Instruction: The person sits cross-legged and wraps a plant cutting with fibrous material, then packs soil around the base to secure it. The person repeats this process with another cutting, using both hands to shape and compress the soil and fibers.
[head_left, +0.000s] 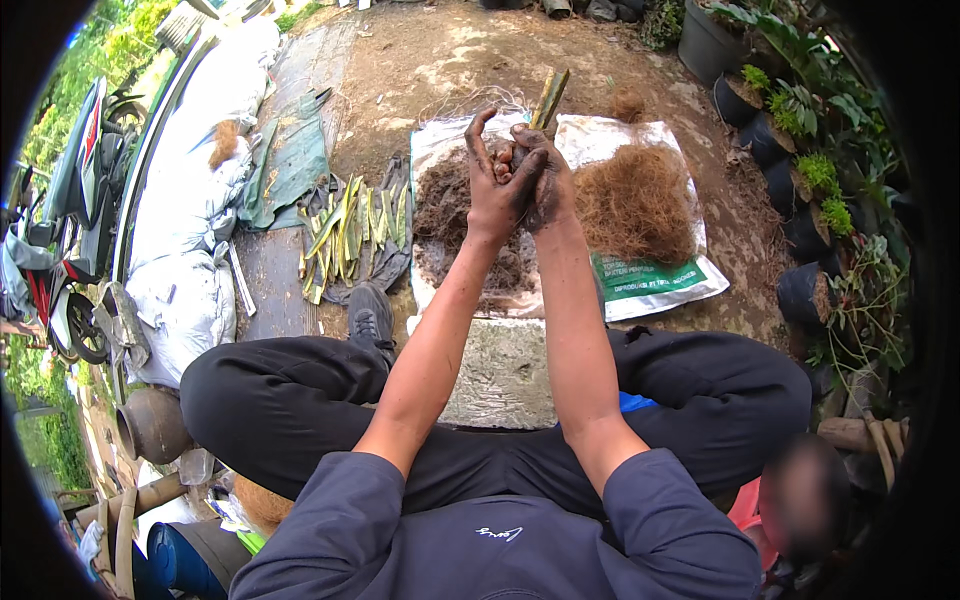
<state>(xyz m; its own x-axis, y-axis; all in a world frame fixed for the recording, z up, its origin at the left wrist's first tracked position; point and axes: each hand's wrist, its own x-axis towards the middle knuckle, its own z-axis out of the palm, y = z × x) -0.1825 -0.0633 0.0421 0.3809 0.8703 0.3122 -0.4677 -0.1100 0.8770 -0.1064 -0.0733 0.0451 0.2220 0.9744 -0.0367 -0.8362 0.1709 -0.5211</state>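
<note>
My right hand (553, 169), smeared with dark soil, grips a green-brown piece of plant stem (550, 99) that points up and away from me. Pressed against it is my left hand (499, 176), its thumb across the right palm, several fingers curled and the index finger raised. Both hands close around the stem's lower end, which they mostly hide; dark soil shows between them. Beneath lies a heap of dark soil (446, 206) on a white printed sack (431, 289). A mound of brown coconut fibre (636, 202) rests on the sack's right part.
Cut green stem strips (334, 240) lie on dark cloth at left, beside stacked white sacks (187, 300). A concrete block (495, 375) sits between my legs. Potted plants (802, 289) line the right side. A clay pot (154, 425) and motorbikes (75, 285) are at far left.
</note>
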